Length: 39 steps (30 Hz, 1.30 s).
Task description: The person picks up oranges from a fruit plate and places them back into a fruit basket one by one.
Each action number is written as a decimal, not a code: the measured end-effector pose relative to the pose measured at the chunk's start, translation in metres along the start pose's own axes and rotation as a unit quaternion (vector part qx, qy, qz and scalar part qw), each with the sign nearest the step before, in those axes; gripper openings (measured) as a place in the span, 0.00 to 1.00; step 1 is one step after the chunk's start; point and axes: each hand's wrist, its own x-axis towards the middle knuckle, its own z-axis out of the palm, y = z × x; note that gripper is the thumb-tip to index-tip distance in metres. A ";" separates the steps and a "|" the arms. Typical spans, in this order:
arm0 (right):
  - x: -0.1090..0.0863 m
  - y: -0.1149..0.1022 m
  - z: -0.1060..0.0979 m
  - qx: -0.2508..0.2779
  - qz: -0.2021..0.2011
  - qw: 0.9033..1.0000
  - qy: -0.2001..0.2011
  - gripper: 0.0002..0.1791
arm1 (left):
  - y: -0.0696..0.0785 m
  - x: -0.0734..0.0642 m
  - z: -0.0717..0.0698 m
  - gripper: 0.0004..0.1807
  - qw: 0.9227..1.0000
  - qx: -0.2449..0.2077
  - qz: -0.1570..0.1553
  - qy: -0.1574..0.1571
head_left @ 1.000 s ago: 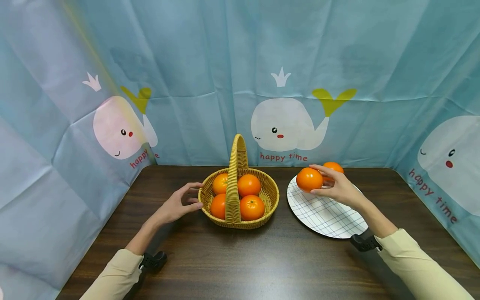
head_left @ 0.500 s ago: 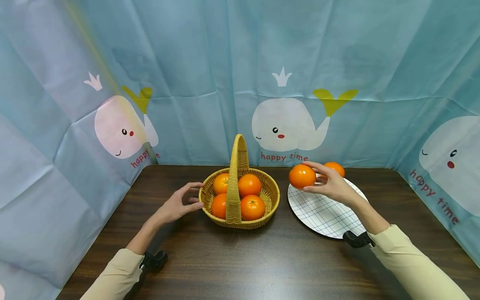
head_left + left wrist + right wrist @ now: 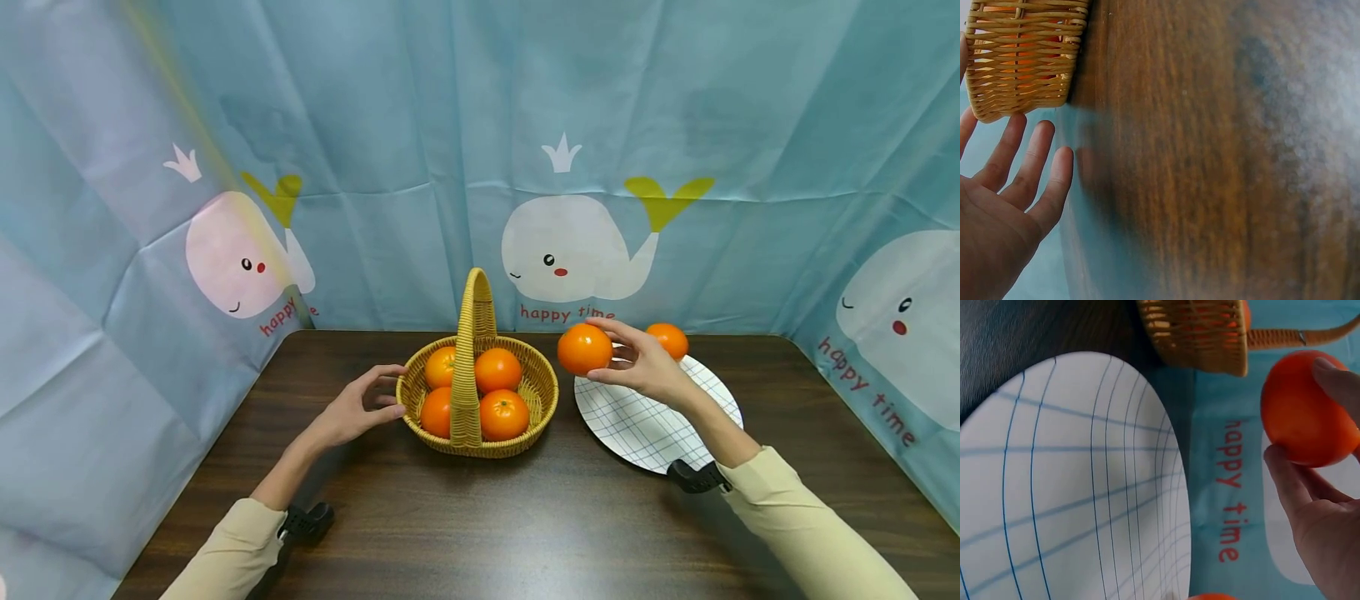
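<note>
In the head view, my right hand pinches an orange between thumb and fingers. The orange hangs above the table, between the plate and the basket. My left hand is at the left end of the yellow wicker basket, thumb and index fingertip right at its rim. Those fingers are spread and fairly straight in the left wrist view. Several oranges lie in the basket on both sides of its tall handle. Another orange sits at the back of the white plate, partly behind my right hand.
Everything stands on a dark wooden table. Behind it and at both sides hangs a blue curtain with printed whales. The basket's handle rises well above its rim. The flat plate with blue lines lies right of the basket.
My right hand has carried the orange left and slightly up, from over the plate toward the basket. More of the orange on the plate shows now. The left hand and basket have stayed put.
</note>
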 end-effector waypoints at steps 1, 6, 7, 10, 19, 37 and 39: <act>0.000 0.000 0.002 0.004 -0.002 1.000 0.000 0.44 | 0.000 0.000 0.000 0.33 1.000 -0.001 0.001 0.000; 0.002 0.000 0.009 0.011 -0.016 1.000 -0.006 0.44 | 0.000 0.000 0.000 0.33 1.000 -0.002 0.002 -0.001; 0.003 0.000 0.010 0.011 -0.017 1.000 -0.007 0.43 | 0.000 0.000 0.000 0.33 1.000 -0.001 0.002 -0.001; 0.006 -0.001 0.015 0.018 -0.021 1.000 -0.014 0.43 | 0.000 -0.001 0.000 0.33 1.000 0.000 0.003 -0.002; 0.015 -0.007 0.029 0.040 -0.034 0.998 -0.038 0.43 | -0.001 0.000 -0.001 0.33 1.000 -0.003 0.002 0.000; 0.033 -0.011 0.062 0.073 -0.067 0.991 -0.088 0.42 | -0.001 0.000 0.000 0.33 1.000 0.002 0.000 0.001; 0.034 -0.011 0.065 0.077 -0.069 0.991 -0.090 0.43 | 0.000 -0.001 0.000 0.33 1.000 0.002 0.002 0.001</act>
